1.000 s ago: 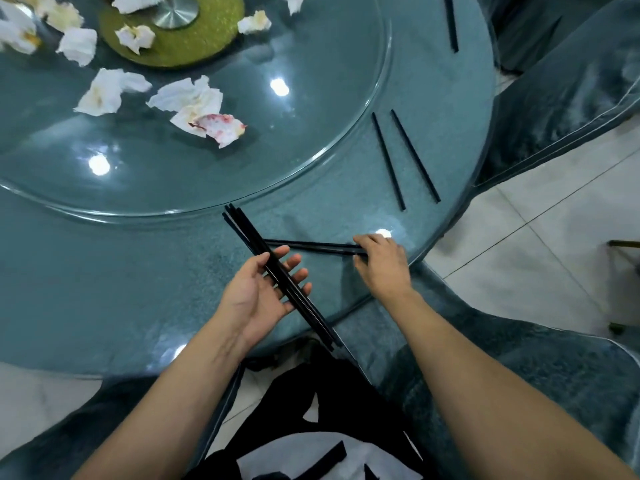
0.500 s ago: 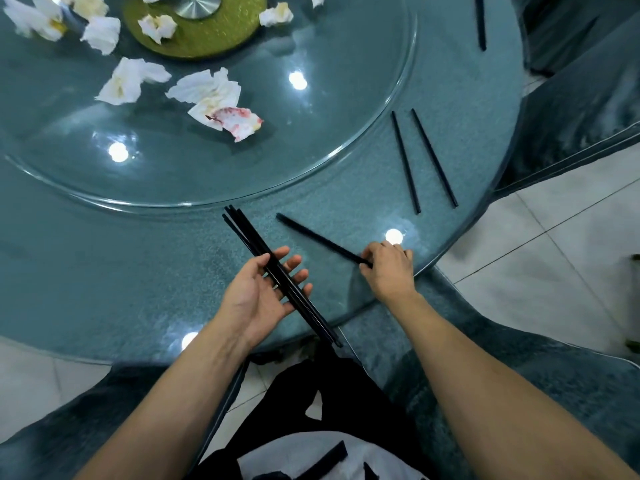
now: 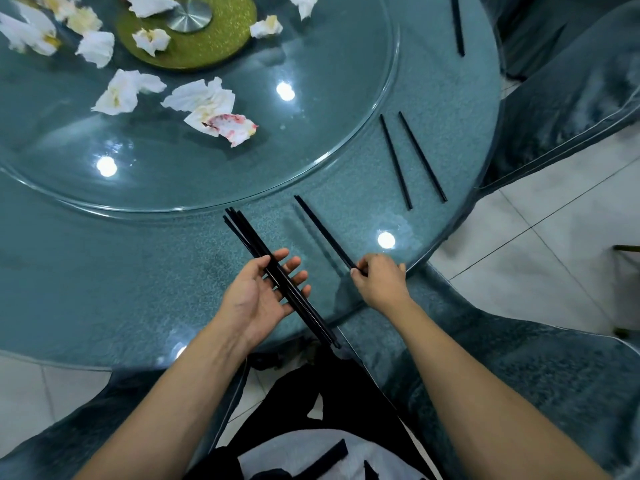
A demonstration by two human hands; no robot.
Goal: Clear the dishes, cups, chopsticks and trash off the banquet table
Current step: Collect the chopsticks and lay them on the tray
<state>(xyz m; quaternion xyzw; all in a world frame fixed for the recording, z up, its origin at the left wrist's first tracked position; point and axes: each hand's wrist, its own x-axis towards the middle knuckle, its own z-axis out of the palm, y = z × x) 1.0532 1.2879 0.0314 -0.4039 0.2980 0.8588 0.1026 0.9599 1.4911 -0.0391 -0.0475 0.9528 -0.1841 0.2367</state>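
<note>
The right hand (image 3: 381,282) is pinching a black chopstick (image 3: 323,232) pointing toward eleven o'clock. The left hand (image 3: 263,299), fingers spread, is cradling a chopstick bundle (image 3: 277,271).

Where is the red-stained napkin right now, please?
The red-stained napkin lies on the glass turntable, upper left of the head view, touching a white napkin.
</note>
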